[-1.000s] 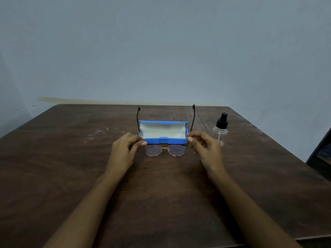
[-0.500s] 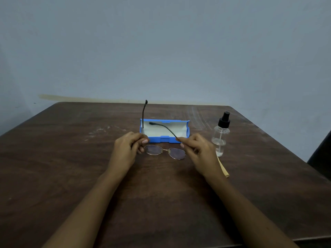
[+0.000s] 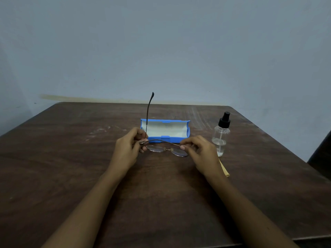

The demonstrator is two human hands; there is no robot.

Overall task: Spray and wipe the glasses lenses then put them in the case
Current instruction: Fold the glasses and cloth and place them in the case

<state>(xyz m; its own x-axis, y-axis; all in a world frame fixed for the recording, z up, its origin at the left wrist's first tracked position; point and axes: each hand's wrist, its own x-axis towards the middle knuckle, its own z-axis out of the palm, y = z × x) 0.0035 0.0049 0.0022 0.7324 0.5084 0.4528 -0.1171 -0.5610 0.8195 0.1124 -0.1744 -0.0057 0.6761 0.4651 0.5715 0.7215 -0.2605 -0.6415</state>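
Folding the glasses for casing, by the look of it: right temple lying across the lenses, left temple standing upright. Pinching the frame ends, left hand and right hand both curled, forearms converging low over the table. Needing next: folding the left temple, then lifting into the open case just beyond. Standing to the right, the bottle.

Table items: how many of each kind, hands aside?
Glasses: 1
Case: 1, blue, open
Spray bottle: 1
Yellowish cloth: 1, mostly hidden behind the right hand
Total: 4
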